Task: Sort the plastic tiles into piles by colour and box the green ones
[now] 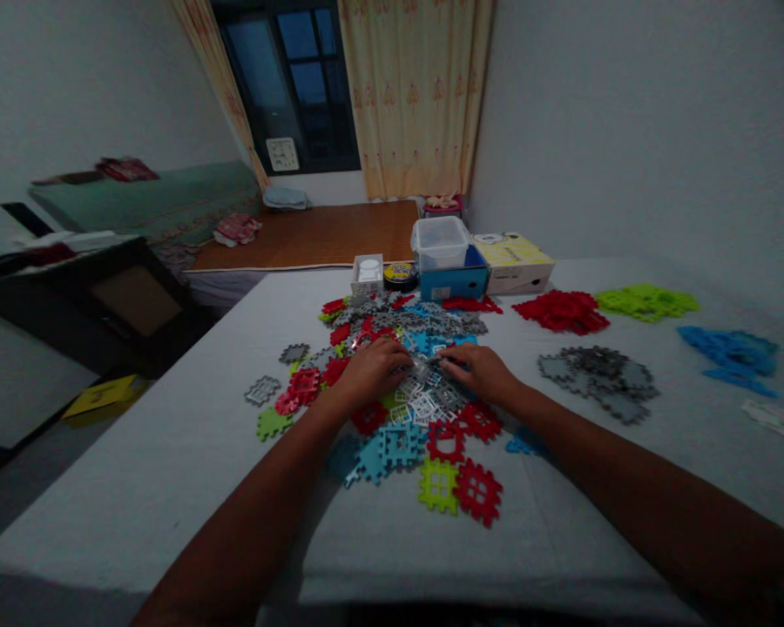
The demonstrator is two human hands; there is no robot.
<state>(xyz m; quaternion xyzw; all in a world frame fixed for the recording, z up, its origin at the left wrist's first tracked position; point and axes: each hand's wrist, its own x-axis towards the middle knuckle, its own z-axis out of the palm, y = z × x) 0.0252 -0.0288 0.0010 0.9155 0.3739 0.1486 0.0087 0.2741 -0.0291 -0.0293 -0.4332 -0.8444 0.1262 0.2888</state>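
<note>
- The white-covered surface (189, 470) fills the space in front of the person, reaching back toward the window.
- On it, a mixed pile (392, 318) of flat toothed pieces stretches lengthwise from the person's side toward the boxes, central enough, I think, for both arms to reach easily.
- At the back, a clear tub (441, 242) sits in a blue box (454, 280) beside a yellow box (516, 261), probably put there to stay out of the way.
- On the right lie red (562, 312), green (646, 301), blue (732, 353), grey (598, 379) and white heaps, spaced apart, it seems, so colours don't mix.
- The left hand (382, 366) and right hand (474, 370) meet over the pile's middle, fingers curled down; from here I can't tell whether either grip is closed on a piece.
- Nearest the person, a red tile (478, 492) lies flat and askew; nearly square, it shows no clear long axis.
- Small white pieces (424, 405) lie just below the fingers, pointing various ways.
</note>
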